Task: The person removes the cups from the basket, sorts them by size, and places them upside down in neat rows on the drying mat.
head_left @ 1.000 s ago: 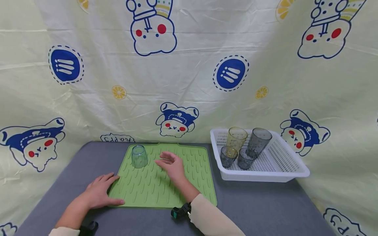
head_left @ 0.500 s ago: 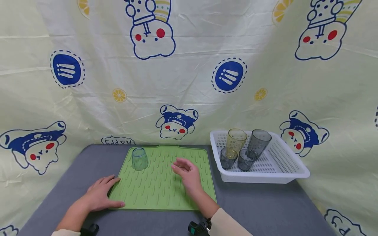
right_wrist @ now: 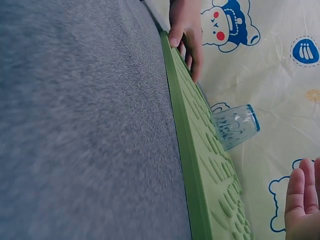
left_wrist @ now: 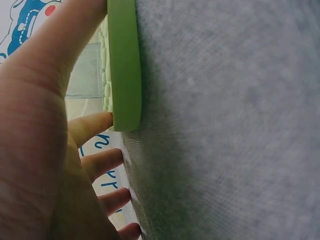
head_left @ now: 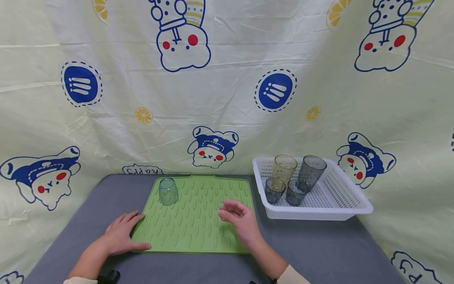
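From where I stand, the pale blue drinking glass (head_left: pixel 168 192) is placed on the green ridged mat (head_left: pixel 188 232), near its far left corner; it seems to stand mouth down, and neither hand touches it. The person's left hand (head_left: pixel 122 234) rests at the near left corner of the mat, the thumb along the near edge and the index finger at the left edge; its grip is relaxed, with the fingers spread. The right hand (head_left: pixel 242 221) is in the air above the right part of the mat, its fingers gently bent, and its grip is released, holding nothing. To the right of the mat is a white perforated basket (head_left: pixel 319 213). In it are a tall yellowish glass (head_left: pixel 283 169), a tall grey glass (head_left: pixel 312 169) and two short dark glasses (head_left: pixel 296 194). Under the mat, the bench (head_left: pixel 198 270) is grey, and behind it hangs a printed curtain (head_left: pixel 227 90).
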